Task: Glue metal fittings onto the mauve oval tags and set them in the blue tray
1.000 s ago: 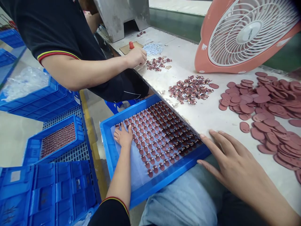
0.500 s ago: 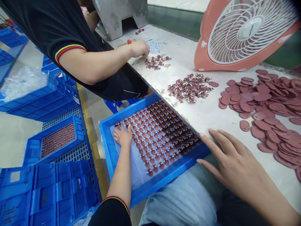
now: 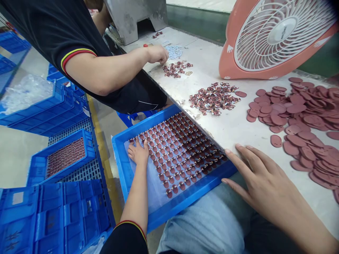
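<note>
My left hand (image 3: pixel 139 152) reaches into a blue tray (image 3: pixel 169 220), its fingers spread at the end of a row of small dark-red figure-like pieces (image 3: pixel 172 141). The fingertips touch or nearly touch the outermost pieces; I cannot tell which. Under the rows lies a thin translucent sheet (image 3: pixel 156 197). My right hand (image 3: pixel 258 176) rests open over the table's edge, fingers apart and holding nothing. Ahead of it on the table is a heap of small brown pieces with white bits (image 3: pixel 214 98). Flat reddish-brown ovals (image 3: pixel 299 109) lie piled to its right.
An orange fan (image 3: pixel 246 72) stands at the back. A co-worker's hand (image 3: pixel 158 54) is near a smaller heap of brown pieces (image 3: pixel 176 69) and pale blue bits (image 3: pixel 174 52). A filled blue tray (image 3: pixel 88 146) and stacked blue crates (image 3: pixel 50 218) stand on the left.
Both my hands stay where they were, and the pieces in the tray look the same. The co-worker's arm has shifted very slightly left.
</note>
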`<action>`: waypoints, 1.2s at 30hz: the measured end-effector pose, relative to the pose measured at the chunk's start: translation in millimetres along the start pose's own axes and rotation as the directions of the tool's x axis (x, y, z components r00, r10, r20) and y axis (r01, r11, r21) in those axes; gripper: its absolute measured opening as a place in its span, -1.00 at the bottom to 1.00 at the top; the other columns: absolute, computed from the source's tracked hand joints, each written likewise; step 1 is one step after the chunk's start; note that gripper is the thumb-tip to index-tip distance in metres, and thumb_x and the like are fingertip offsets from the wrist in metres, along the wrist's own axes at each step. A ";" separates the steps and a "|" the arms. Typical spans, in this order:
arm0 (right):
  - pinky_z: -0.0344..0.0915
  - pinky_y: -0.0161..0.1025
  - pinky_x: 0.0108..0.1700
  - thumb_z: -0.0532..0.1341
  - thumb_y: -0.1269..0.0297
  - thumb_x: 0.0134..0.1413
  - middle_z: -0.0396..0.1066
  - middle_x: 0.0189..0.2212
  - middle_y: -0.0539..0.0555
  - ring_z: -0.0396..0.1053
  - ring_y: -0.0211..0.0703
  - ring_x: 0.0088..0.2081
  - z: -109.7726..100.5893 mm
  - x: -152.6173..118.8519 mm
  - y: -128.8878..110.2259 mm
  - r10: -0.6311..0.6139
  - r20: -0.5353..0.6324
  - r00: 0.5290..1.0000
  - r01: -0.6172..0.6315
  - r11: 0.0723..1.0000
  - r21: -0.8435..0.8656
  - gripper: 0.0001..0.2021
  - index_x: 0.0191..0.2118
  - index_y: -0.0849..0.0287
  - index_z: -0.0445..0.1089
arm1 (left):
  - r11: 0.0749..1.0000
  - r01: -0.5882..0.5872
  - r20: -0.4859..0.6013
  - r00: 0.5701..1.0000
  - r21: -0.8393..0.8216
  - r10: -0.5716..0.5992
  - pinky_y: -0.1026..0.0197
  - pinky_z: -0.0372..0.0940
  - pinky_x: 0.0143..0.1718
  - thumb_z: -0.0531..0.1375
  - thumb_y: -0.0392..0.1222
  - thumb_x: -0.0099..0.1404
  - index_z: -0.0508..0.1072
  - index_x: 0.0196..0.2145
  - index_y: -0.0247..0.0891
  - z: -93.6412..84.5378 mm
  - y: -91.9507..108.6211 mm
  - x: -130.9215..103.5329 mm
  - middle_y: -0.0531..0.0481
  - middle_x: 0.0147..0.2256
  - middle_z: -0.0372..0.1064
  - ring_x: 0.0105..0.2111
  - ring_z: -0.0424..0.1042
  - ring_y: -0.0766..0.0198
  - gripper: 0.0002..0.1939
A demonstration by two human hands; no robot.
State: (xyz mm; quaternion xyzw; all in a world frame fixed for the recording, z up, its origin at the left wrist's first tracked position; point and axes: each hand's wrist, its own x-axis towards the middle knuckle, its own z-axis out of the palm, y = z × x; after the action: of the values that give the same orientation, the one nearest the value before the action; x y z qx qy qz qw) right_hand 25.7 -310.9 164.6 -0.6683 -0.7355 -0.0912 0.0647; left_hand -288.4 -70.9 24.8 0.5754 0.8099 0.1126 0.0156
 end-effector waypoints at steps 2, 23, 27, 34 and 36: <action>0.20 0.26 0.25 0.14 0.01 0.31 0.12 0.30 0.41 0.13 0.38 0.28 0.6 -0.4 0.5 -0.001 -0.001 1.000 0.001 1.000 0.004 -0.33 0.38 0.26 0.05 | 1.000 0.004 0.004 1.000 0.000 -0.004 -0.26 0.28 0.11 0.19 0.03 0.37 0.32 0.21 -0.20 0.0 -0.1 0.1 -0.21 0.23 0.23 0.15 0.31 -0.08 -0.48; 0.18 0.25 0.26 0.14 -0.01 0.30 0.12 0.30 0.40 0.13 0.37 0.28 0.9 -0.6 0.6 -0.005 0.000 1.000 0.005 1.000 0.001 -0.32 0.39 0.25 0.04 | 1.000 0.014 -0.020 1.000 -0.004 -0.014 -0.25 0.28 0.10 0.20 0.02 0.37 0.33 0.19 -0.21 -1.0 -5.0 0.8 -0.21 0.21 0.26 0.13 0.33 -0.06 -0.50; 0.18 0.24 0.26 0.14 0.00 0.31 0.12 0.29 0.40 0.13 0.36 0.28 0.4 0.0 0.8 -0.003 0.003 1.000 0.003 1.000 0.004 -0.34 0.37 0.26 0.08 | 1.000 0.021 -0.005 1.000 -0.015 -0.022 -0.25 0.26 0.11 0.17 0.08 0.37 0.31 0.21 -0.21 -5.7 -4.9 1.5 -0.22 0.21 0.24 0.14 0.31 -0.07 -0.46; 0.23 0.20 0.23 0.14 -0.04 0.30 0.15 0.28 0.37 0.15 0.31 0.25 5.3 1.5 3.6 -0.006 -0.028 1.000 0.006 1.000 -0.005 -0.34 0.36 0.23 0.10 | 0.992 -0.085 -0.067 0.995 -0.093 0.079 -0.14 0.00 0.29 0.10 0.21 0.35 0.12 0.37 -0.17 -65.4 -31.5 -31.0 -0.25 0.33 0.01 0.30 0.02 -0.18 -0.25; 0.25 0.22 0.21 0.16 -0.02 0.30 0.16 0.27 0.39 0.15 0.32 0.26 5.7 1.8 4.8 -0.015 -0.060 0.998 0.016 1.000 0.013 -0.34 0.36 0.24 0.10 | 0.990 -0.060 -0.093 0.994 -0.124 0.049 -0.15 -0.10 0.34 0.14 0.18 0.33 0.03 0.40 -0.22 -80.4 -51.4 -47.3 -0.28 0.38 -0.09 0.35 -0.08 -0.19 -0.18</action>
State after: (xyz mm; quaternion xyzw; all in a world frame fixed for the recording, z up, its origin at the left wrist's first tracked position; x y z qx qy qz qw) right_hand 30.4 -307.4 159.7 -0.6591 -0.7389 -0.1065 0.0905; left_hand -332.6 -144.4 87.9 0.5895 0.7850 0.1899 0.0126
